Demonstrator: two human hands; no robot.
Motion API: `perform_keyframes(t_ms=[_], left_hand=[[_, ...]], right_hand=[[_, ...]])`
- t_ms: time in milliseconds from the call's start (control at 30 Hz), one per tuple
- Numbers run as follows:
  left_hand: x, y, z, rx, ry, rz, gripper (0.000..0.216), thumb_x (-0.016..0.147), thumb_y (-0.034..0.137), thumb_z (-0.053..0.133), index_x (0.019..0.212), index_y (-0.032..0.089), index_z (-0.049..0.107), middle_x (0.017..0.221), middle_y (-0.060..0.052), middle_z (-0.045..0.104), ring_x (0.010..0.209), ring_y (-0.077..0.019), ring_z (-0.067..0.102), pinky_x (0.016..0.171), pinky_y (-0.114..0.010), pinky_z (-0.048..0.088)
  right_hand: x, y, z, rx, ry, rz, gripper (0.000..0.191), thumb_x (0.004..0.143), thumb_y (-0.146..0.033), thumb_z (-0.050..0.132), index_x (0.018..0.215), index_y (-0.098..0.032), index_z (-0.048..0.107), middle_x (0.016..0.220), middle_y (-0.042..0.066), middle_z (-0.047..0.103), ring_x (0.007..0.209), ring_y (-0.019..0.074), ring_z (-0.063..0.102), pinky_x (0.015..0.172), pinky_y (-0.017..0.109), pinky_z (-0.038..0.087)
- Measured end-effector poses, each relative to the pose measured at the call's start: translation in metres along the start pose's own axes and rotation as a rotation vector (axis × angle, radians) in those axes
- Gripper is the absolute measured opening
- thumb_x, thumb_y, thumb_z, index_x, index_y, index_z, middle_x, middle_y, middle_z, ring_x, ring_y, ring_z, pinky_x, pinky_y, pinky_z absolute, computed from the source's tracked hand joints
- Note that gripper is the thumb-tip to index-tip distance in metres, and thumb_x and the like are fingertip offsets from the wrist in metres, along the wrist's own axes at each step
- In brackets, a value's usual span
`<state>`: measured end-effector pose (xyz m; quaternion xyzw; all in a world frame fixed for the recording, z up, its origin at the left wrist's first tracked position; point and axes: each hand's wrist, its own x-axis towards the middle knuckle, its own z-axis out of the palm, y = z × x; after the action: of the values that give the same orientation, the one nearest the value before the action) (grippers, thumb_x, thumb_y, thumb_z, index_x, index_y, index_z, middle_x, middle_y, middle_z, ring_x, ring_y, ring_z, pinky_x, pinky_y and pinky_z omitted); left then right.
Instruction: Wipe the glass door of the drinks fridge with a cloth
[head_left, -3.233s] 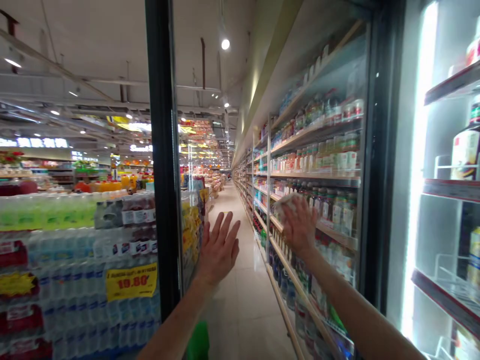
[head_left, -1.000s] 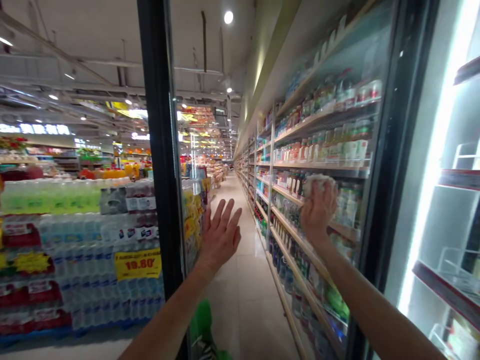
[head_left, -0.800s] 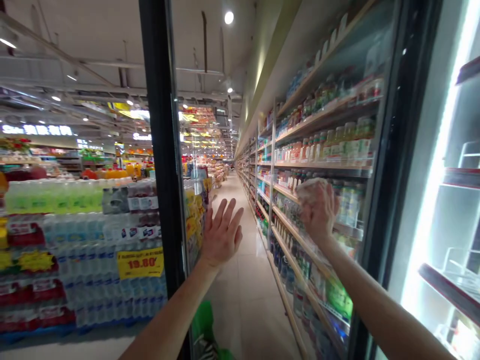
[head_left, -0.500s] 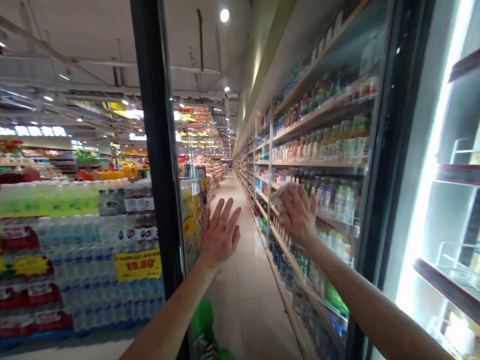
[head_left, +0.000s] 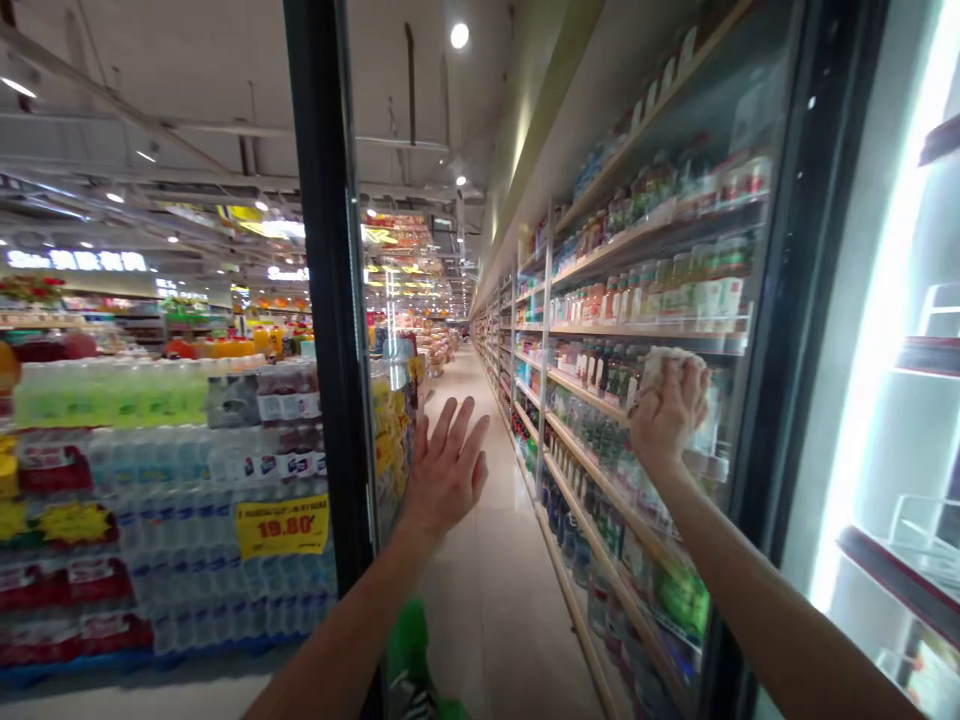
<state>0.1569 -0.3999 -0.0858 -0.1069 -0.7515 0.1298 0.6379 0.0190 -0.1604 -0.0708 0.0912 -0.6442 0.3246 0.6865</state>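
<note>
An open glass door with a black frame (head_left: 322,250) stands in front of me, and its pane lets the aisle show through. My left hand (head_left: 446,470) lies flat against the glass at the left, fingers spread, with nothing in it. On the right side of the pane, my right hand (head_left: 670,412) presses a crumpled white cloth (head_left: 671,362) to the glass. The fingers cover part of the cloth.
Shelves of bottled drinks (head_left: 675,290) run along the aisle at right, seen through or in the pane. Stacked bottle packs with a yellow price sign (head_left: 283,525) stand at left. A lit cooler's shelf (head_left: 900,570) is at far right. Something green (head_left: 409,640) shows low down.
My right hand has moved the cloth to the right across the glass. My left hand keeps its place on the pane, while the whole view shifts slightly.
</note>
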Motion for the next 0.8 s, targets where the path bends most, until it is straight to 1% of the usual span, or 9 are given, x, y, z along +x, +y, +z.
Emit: perform_keyframes(t_ms=[167, 200, 333, 367, 533, 600, 700, 733, 800], left_hand=[[0.0, 0.0, 0.0, -0.017, 0.002, -0.001, 0.046, 0.082, 0.019, 0.049, 0.128, 0.02, 0.046, 0.138, -0.009, 0.044, 0.138, -0.0206, 0.02, 0.112, -0.045, 0.016], [0.0, 0.0, 0.0, -0.017, 0.005, -0.003, 0.046, 0.082, 0.019, 0.049, 0.128, 0.02, 0.046, 0.138, -0.01, 0.044, 0.138, -0.0206, 0.02, 0.112, -0.045, 0.016], [0.0, 0.0, -0.001, -0.016, 0.009, -0.002, 0.046, 0.082, 0.019, 0.049, 0.129, 0.02, 0.046, 0.138, -0.009, 0.044, 0.138, -0.0209, 0.02, 0.113, -0.045, 0.015], [0.001, 0.001, -0.001, -0.016, 0.007, -0.002, 0.047, 0.082, 0.019, 0.049, 0.129, 0.02, 0.045, 0.138, -0.009, 0.044, 0.138, -0.021, 0.02, 0.113, -0.045, 0.015], [0.0, 0.001, -0.001, -0.019, -0.004, -0.006, 0.05, 0.082, 0.019, 0.05, 0.131, 0.021, 0.043, 0.138, -0.009, 0.043, 0.137, -0.0214, 0.022, 0.113, -0.045, 0.016], [0.0, 0.001, -0.001, -0.022, -0.01, -0.01, 0.051, 0.082, 0.02, 0.05, 0.132, 0.021, 0.042, 0.139, -0.008, 0.043, 0.137, -0.0216, 0.022, 0.113, -0.045, 0.016], [0.0, 0.001, -0.001, -0.018, -0.012, -0.011, 0.049, 0.082, 0.02, 0.049, 0.131, 0.021, 0.043, 0.139, -0.009, 0.042, 0.137, -0.0216, 0.021, 0.113, -0.046, 0.015], [0.0, 0.001, -0.001, -0.017, -0.01, -0.008, 0.048, 0.082, 0.02, 0.049, 0.13, 0.021, 0.044, 0.139, -0.009, 0.043, 0.137, -0.0215, 0.021, 0.113, -0.046, 0.015], [0.0, 0.001, -0.001, -0.015, -0.007, -0.004, 0.047, 0.082, 0.02, 0.049, 0.129, 0.021, 0.045, 0.138, -0.009, 0.044, 0.137, -0.021, 0.021, 0.113, -0.045, 0.015]], right_hand=[[-0.009, -0.011, -0.001, 0.088, -0.233, -0.489, 0.042, 0.084, -0.027, 0.042, 0.124, -0.027, 0.052, 0.134, 0.006, 0.05, 0.135, 0.0251, 0.029, 0.109, 0.049, 0.02], [-0.006, -0.008, -0.001, 0.083, -0.224, -0.471, 0.041, 0.084, -0.027, 0.042, 0.124, -0.027, 0.053, 0.134, 0.006, 0.049, 0.135, 0.0252, 0.029, 0.109, 0.05, 0.02], [0.008, 0.007, 0.001, 0.01, -0.002, -0.017, 0.048, 0.084, -0.025, 0.037, 0.132, -0.018, 0.045, 0.143, 0.014, 0.038, 0.136, 0.0303, 0.025, 0.105, 0.056, 0.023], [0.008, 0.006, 0.001, 0.014, 0.012, -0.003, 0.048, 0.084, -0.024, 0.037, 0.132, -0.017, 0.045, 0.143, 0.014, 0.036, 0.136, 0.0305, 0.024, 0.105, 0.056, 0.024], [-0.005, -0.012, 0.0, 0.122, -0.221, -0.496, 0.038, 0.083, -0.026, 0.046, 0.12, -0.028, 0.056, 0.135, 0.005, 0.049, 0.136, 0.0244, 0.027, 0.109, 0.049, 0.022], [0.0, -0.008, 0.002, 0.088, -0.168, -0.389, 0.039, 0.084, -0.026, 0.044, 0.121, -0.026, 0.056, 0.136, 0.007, 0.047, 0.135, 0.0258, 0.028, 0.108, 0.051, 0.022], [0.008, -0.003, 0.004, 0.03, 0.005, -0.038, 0.046, 0.085, -0.025, 0.037, 0.129, -0.019, 0.048, 0.143, 0.013, 0.037, 0.137, 0.0306, 0.023, 0.104, 0.056, 0.024], [0.007, -0.005, 0.004, 0.036, 0.013, -0.031, 0.047, 0.085, -0.025, 0.036, 0.131, -0.018, 0.046, 0.144, 0.014, 0.035, 0.137, 0.0309, 0.021, 0.104, 0.056, 0.025], [-0.002, -0.011, 0.002, 0.077, -0.087, -0.235, 0.045, 0.085, -0.024, 0.039, 0.129, -0.021, 0.048, 0.141, 0.011, 0.04, 0.138, 0.0285, 0.022, 0.106, 0.052, 0.024]])
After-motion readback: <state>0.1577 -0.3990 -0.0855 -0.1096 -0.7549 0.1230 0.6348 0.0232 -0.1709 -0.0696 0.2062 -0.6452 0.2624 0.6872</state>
